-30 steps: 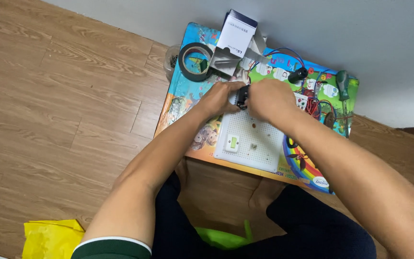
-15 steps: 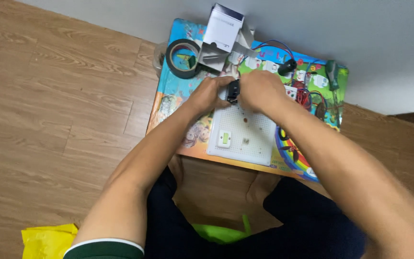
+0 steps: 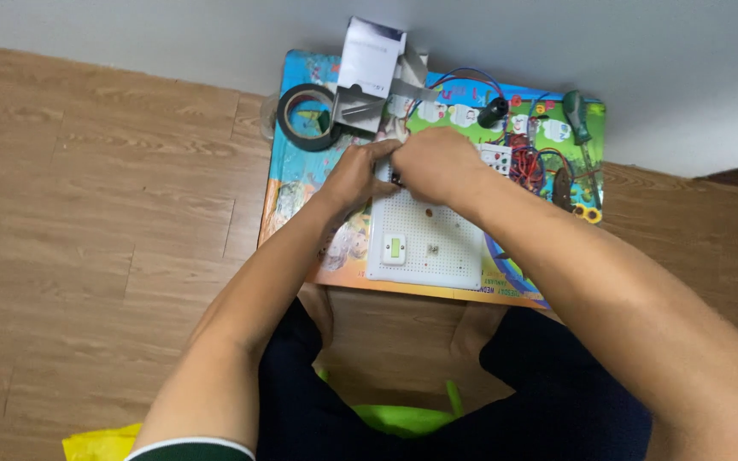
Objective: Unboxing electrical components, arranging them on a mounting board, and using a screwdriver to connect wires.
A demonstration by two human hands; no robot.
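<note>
A white perforated board (image 3: 437, 243) lies on a small colourful table (image 3: 301, 188). A white switch with a green rocker (image 3: 395, 249) is fixed near the board's front left corner. My left hand (image 3: 359, 175) and my right hand (image 3: 437, 162) meet at the board's far edge, fingers pinched together on a small dark part that is mostly hidden between them. Red and blue wires (image 3: 531, 166) lie just right of my right hand.
A roll of black tape (image 3: 307, 118) and an opened white carton (image 3: 369, 72) stand at the table's back left. A green-handled screwdriver (image 3: 578, 115) and a black plug (image 3: 494, 109) lie at the back right. Wooden floor surrounds the table; a yellow bag (image 3: 104, 444) lies at the lower left.
Both hands stay together over the board's far edge and have dropped slightly toward it. The camera view has shifted, so the table sits more central.
</note>
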